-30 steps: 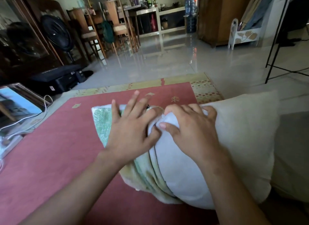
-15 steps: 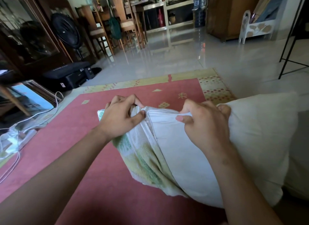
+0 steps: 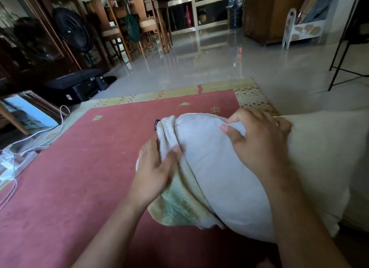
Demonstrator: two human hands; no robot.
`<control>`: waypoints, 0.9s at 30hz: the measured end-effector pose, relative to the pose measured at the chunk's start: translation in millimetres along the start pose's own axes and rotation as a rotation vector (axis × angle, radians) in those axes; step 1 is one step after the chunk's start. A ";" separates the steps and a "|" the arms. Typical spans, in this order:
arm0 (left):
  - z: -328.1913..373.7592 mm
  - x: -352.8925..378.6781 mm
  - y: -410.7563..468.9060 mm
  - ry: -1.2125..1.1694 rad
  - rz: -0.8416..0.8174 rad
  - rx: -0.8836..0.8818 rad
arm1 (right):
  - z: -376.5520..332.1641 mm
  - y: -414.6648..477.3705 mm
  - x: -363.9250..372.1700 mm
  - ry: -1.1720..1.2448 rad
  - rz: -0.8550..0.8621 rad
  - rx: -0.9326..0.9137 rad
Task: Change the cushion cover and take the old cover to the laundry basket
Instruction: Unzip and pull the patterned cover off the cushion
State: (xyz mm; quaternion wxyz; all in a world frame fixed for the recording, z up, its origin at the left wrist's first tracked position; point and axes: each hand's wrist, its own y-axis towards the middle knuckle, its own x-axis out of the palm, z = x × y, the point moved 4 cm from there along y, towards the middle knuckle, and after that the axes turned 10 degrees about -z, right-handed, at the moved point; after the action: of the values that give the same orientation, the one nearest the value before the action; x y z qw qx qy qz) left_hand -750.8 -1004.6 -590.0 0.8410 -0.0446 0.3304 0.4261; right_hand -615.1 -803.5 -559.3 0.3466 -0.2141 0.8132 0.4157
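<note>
A white cushion (image 3: pixel 215 168) lies on the red carpet (image 3: pixel 79 178), its left end wrapped in a bunched green-and-cream patterned cushion cover (image 3: pixel 175 206). My left hand (image 3: pixel 157 168) grips the cover's rim at the near left, with the thumb on top of the fabric. At the far top edge of the cushion my right hand (image 3: pixel 257 140) holds on, fingers curled over it and thumb pressed on the white cloth. A small dark label (image 3: pixel 157 125) sticks out at the cover's far corner.
A second cream cushion (image 3: pixel 319 158) lies against the right side of the white one. Cables and a white box (image 3: pixel 16 158) sit at the carpet's left edge, with a black printer (image 3: pixel 79 86) beyond. A black metal stand (image 3: pixel 343 54) is at far right on the glossy floor.
My left hand slid toward me along the cover's rim. The cover's flat loose end is now bunched round the cushion's left end. My right hand kept its hold on the top edge.
</note>
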 end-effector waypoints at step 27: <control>-26.5 64.4 67.4 0.485 -0.071 -0.124 | 31.0 -4.6 15.4 -0.062 -0.336 -0.029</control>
State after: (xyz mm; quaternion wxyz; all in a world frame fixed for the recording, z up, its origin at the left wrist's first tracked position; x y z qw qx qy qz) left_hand -787.8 -927.1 -634.9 0.7473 -0.2087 0.4940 0.3924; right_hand -610.5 -781.4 -586.0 0.4329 -0.3392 0.7487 0.3700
